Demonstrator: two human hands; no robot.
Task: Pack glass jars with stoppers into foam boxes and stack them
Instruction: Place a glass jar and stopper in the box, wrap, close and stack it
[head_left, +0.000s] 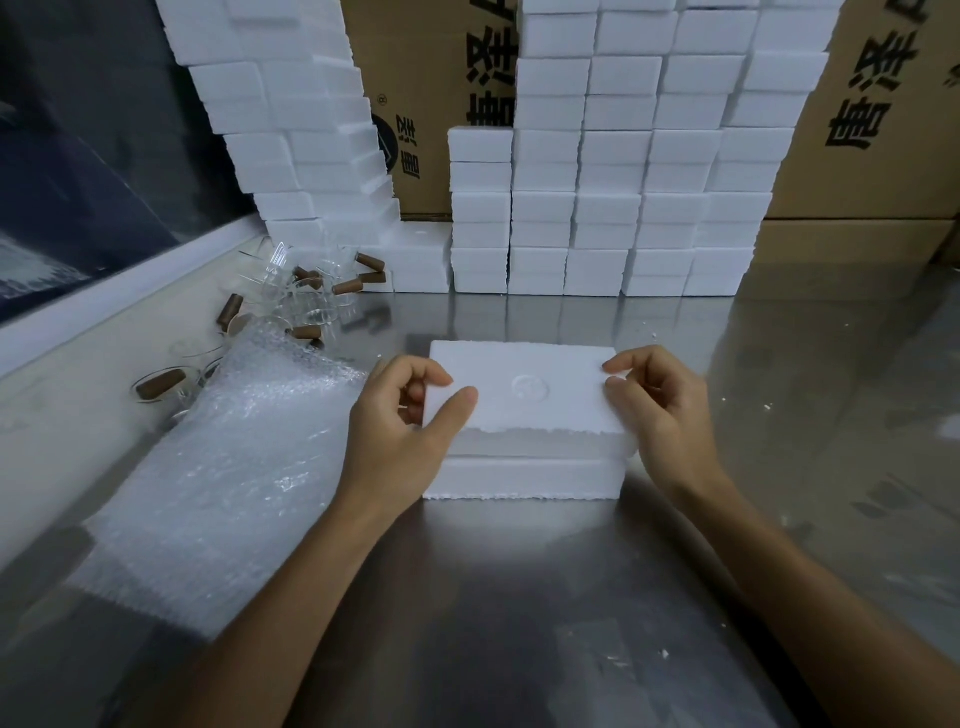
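Foam box (524, 431) looks light, crumbly; both hands (402, 415) (657, 400) pinch its lid's side edges — hold there gently

Open steel worktop (519, 597) is left in front of the foam box (524, 475) and to its right, with only small foam crumbs (662, 653) scattered there. The left side is taken up by a bubble-wrap sheet (223, 467) and, behind it, a loose pile of glass jars (306, 291) with brown stoppers (370, 262). The rear is walled off by stacked foam boxes (613, 208) backed by cardboard cartons (883, 130), with a clear strip of worktop between that wall and the box.
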